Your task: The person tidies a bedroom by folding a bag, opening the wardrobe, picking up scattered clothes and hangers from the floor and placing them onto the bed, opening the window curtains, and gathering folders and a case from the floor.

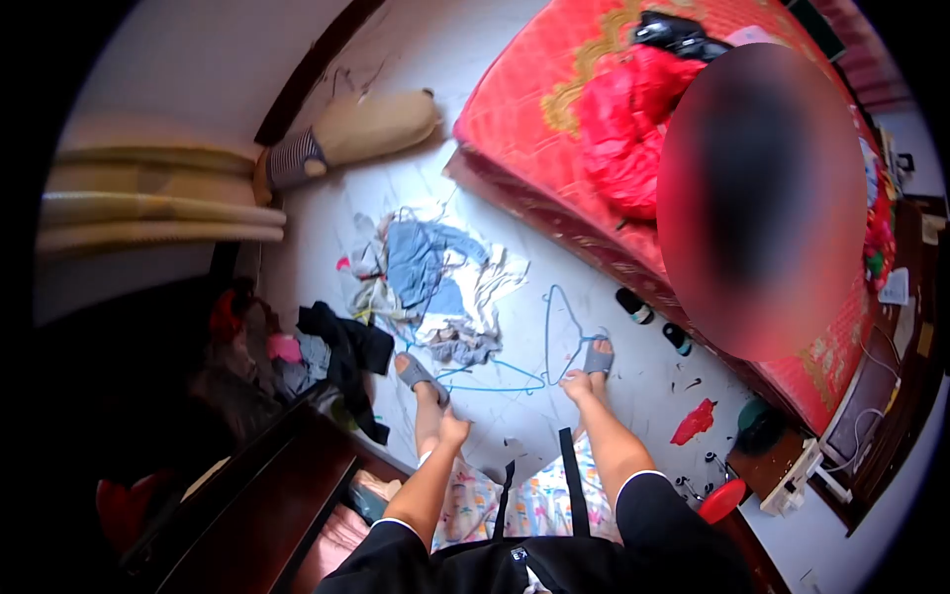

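Two black sleeves (pixel 665 515), two blue hangers (pixel 547 332), one pinched by right hand (pixel 577 386), left hand (pixel 454 429) — cannot tell

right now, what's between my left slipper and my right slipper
In the head view, two blue hangers show between the left slipper and the right slipper, one by your right hand.

Pictured: two blue hangers (pixel 547 337) (pixel 495 389), two heaps of clothes (pixel 421 272) (pixel 346 342), one long stuffed toy (pixel 381 127) and one red scrap (pixel 695 423). Also in view: two black slippers (pixel 634 306) (pixel 678 340), two gray slippers (pixel 424 378) (pixel 598 357) and one red bed (pixel 524 109).
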`<state>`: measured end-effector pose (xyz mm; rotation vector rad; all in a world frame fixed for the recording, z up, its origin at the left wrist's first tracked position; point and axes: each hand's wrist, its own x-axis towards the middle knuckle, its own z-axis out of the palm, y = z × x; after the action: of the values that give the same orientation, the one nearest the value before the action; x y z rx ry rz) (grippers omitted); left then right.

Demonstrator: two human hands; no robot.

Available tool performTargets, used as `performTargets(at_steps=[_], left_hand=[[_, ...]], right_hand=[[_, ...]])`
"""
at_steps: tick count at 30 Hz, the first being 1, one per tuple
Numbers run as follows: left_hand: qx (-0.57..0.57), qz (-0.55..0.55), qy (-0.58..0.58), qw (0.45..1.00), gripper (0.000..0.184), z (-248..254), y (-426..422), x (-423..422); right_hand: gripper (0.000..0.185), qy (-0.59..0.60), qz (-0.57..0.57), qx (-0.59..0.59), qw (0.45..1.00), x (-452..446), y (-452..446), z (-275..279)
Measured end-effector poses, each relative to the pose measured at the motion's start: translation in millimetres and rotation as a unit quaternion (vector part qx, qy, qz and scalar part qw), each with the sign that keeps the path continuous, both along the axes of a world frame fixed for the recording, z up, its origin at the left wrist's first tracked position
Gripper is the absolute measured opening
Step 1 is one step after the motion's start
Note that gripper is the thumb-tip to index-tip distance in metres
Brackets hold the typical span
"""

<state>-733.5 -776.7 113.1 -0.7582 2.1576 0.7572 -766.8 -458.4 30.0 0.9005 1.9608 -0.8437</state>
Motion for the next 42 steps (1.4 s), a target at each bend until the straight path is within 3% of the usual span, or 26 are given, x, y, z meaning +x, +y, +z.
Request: performTargets(at_steps=[1, 3, 5, 7, 10, 13, 15, 19, 21, 24, 26, 27, 28, 29, 30, 31, 32, 34, 35, 36, 38, 42], left_hand=[[0.02, 0.017, -0.036, 0.999, 0.064, -3.3, -8.4, -4.3], [0.014, -0.053, 0.089, 0.995, 0.063, -3.5, -17.6, -32.6], [0.006, -0.064, 0.032, 0.997, 0.059, -86.6, -47.6, -31.8], [-0.11, -0.156, 0.072, 0.979, 0.052, -142.5, -60.1, -48.1], [-0.098, -0.124, 0.111, 0.981, 0.05, -174.6, -62.6, -106.8], [-0.14, -0.14, 0.134, 0.971, 0.056, -222.6, -73.8, -151.2], [-0.165, -0.182, 0.136, 0.96, 0.075, -247.4, -78.9, -177.2], [-0.19, -0.172, 0.025, 0.966, 0.091, -258.6, -75.3, -227.1], [-0.188, -0.143, -0.015, 0.971, 0.095, -283.4, -78.7, -227.2], [-0.182, -0.113, 0.061, 0.975, 0.096, -316.7, -86.6, -218.4], [-0.186, -0.123, 0.129, 0.966, 0.096, -334.3, -98.2, -214.1], [-0.199, -0.139, 0.172, 0.955, 0.096, -337.3, -103.1, -216.0], [-0.202, -0.14, 0.172, 0.954, 0.096, -337.6, -105.6, -216.2], [-0.182, -0.136, 0.137, 0.964, 0.093, -336.1, -106.5, -216.8], [-0.163, -0.13, 0.101, 0.973, 0.09, -329.8, -107.6, -218.7], [-0.158, -0.144, 0.116, 0.97, 0.079, -318.9, -108.8, -222.1], [-0.161, -0.143, 0.12, 0.969, 0.079, -310.7, -111.8, -220.9], [-0.022, -0.11, 0.178, 0.978, 0.066, -294.8, -126.1, -212.1], [0.051, -0.091, 0.207, 0.973, 0.055, -297.2, -138.6, -198.3], [0.06, -0.079, 0.201, 0.974, 0.053, -281.3, -139.5, -190.5], [0.137, -0.045, 0.198, 0.969, 0.055, -245.4, -135.6, -170.4], [0.37, 0.14, 0.205, 0.895, 0.061, -144.2, -102.5, -123.7]], right_hand=[[0.048, -0.011, 0.005, -0.009, 1.0, 5.6, -17.2, -12.8], [0.05, -0.033, 0.016, -0.02, 0.999, 13.5, -45.2, -34.6], [0.059, -0.036, 0.024, 0.009, 0.999, 14.4, -62.3, -62.8], [0.066, -0.03, 0.027, 0.022, 0.999, 6.9, -66.4, -84.1], [0.08, 0.009, 0.027, 0.027, 0.999, -7.3, -62.0, -136.0], [0.095, 0.091, -0.036, -0.053, 0.994, -40.1, -64.8, -178.0], [0.098, 0.126, -0.076, -0.123, 0.981, -65.6, -75.8, -211.2], [0.102, 0.164, -0.054, -0.202, 0.964, -133.3, -135.8, -240.1], [0.106, 0.127, -0.097, -0.21, 0.964, -156.3, -171.7, -251.9], [0.109, 0.158, -0.107, -0.229, 0.954, -150.6, -215.5, -288.6], [0.101, 0.233, -0.035, -0.095, 0.967, -146.4, -244.5, -285.6], [0.101, 0.233, -0.037, -0.097, 0.967, -143.4, -253.9, -288.1], [0.096, 0.192, -0.112, -0.19, 0.956, -140.2, -261.7, -287.5], [0.091, 0.148, -0.185, -0.279, 0.931, -137.3, -268.9, -284.6], [0.091, 0.148, -0.186, -0.282, 0.929, -133.4, -276.8, -281.8], [0.08, 0.114, -0.248, -0.342, 0.899, -132.6, -283.3, -278.8], [0.07, 0.079, -0.307, -0.398, 0.861, -131.8, -286.6, -273.9], [0.048, -0.071, -0.301, -0.407, 0.859, -139.9, -280.3, -237.9], [0.032, -0.058, -0.28, -0.389, 0.876, -135.8, -280.2, -216.5], [0.038, -0.068, -0.296, -0.441, 0.845, -125.5, -279.3, -216.3], [0.046, -0.059, -0.324, -0.478, 0.814, -123.4, -267.9, -153.5], [0.058, -0.009, -0.211, -0.49, 0.846, -97.7, -230.8, -53.5]])
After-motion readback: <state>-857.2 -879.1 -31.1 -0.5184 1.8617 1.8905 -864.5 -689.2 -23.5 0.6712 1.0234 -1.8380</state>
